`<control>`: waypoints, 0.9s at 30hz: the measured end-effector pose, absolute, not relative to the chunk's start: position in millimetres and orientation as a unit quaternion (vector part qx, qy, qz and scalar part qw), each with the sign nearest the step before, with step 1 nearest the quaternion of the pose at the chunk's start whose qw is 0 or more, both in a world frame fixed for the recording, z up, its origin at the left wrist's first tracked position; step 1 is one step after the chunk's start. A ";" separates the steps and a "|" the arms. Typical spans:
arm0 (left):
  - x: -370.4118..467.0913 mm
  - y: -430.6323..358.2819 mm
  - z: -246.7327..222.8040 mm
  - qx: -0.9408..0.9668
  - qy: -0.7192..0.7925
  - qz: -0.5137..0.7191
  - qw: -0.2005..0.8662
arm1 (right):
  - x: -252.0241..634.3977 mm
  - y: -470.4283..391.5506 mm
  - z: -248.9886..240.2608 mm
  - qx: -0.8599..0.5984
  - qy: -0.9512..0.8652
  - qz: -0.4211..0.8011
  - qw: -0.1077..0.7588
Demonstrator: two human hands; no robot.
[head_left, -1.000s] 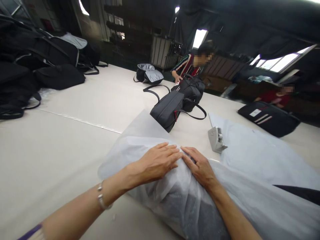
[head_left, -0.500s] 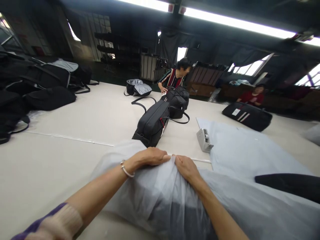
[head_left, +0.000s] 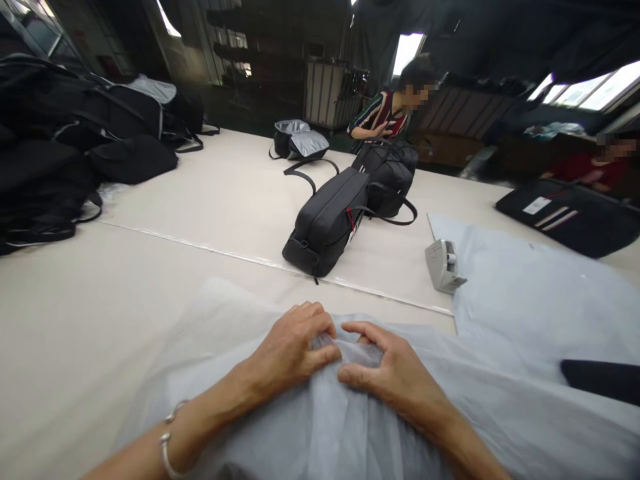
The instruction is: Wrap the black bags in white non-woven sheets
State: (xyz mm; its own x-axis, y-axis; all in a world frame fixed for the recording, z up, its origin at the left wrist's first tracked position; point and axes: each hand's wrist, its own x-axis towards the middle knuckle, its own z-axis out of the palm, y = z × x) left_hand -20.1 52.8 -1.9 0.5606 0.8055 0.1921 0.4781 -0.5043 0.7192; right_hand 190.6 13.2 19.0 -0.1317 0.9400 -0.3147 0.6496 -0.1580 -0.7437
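A thin, translucent plastic sheet or bag (head_left: 325, 420) lies bunched in folds in front of me, with a darker shape faintly showing through it. My left hand (head_left: 300, 343), with a silver bangle at the wrist, curls its fingers over a gathered fold of this plastic. Close beside it, my right hand (head_left: 395, 367) rests at the same folds, thumb and forefinger apart with plastic visible in the gap. Just beyond the hands, a black duffel bag (head_left: 325, 227) with striped trim and a red tag cord lies on the pale table (head_left: 240, 213).
Black bags (head_left: 125, 120) are piled at the left. A grey tape dispenser (head_left: 443, 267) stands by flat plastic sheeting (head_left: 540, 287). Across the table, a person in a striped top (head_left: 377, 117) is behind another black bag (head_left: 393, 167); a person in red (head_left: 580, 170) is behind a tagged bag (head_left: 570, 213).
My view has tipped down and turned left. The hands, previously pinching a raised peak of plastic together, are now lower, with the right thumb and forefinger spread.
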 end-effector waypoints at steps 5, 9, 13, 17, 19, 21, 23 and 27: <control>-20.6 50.3 -12.3 0.876 0.336 0.288 0.193 | 185.3 21.7 17.0 -0.595 -0.682 0.391 0.167; -24.2 43.7 -8.0 0.911 0.238 0.308 0.137 | 189.9 15.0 31.1 -0.530 -0.743 0.373 0.165; -31.5 40.2 5.1 0.920 0.153 0.315 0.176 | 215.2 23.5 61.5 -0.521 -0.689 0.487 0.129; -38.3 38.3 9.8 0.918 0.152 0.280 0.237 | 227.4 67.2 62.1 -0.586 -0.654 0.449 0.164; -40.5 37.5 10.8 0.918 0.164 0.264 0.246 | 219.8 88.1 47.9 -0.567 -0.702 0.397 0.165; -41.7 36.5 11.0 0.915 0.175 0.267 0.247 | 209.1 96.6 33.6 -0.521 -0.741 0.405 0.122; -42.8 35.1 8.9 0.913 0.182 0.274 0.242 | 202.6 88.9 25.7 -0.479 -0.751 0.452 0.049; -48.0 29.8 -2.0 0.907 0.189 0.301 0.225 | 211.3 47.7 33.2 -0.444 -0.778 0.440 0.065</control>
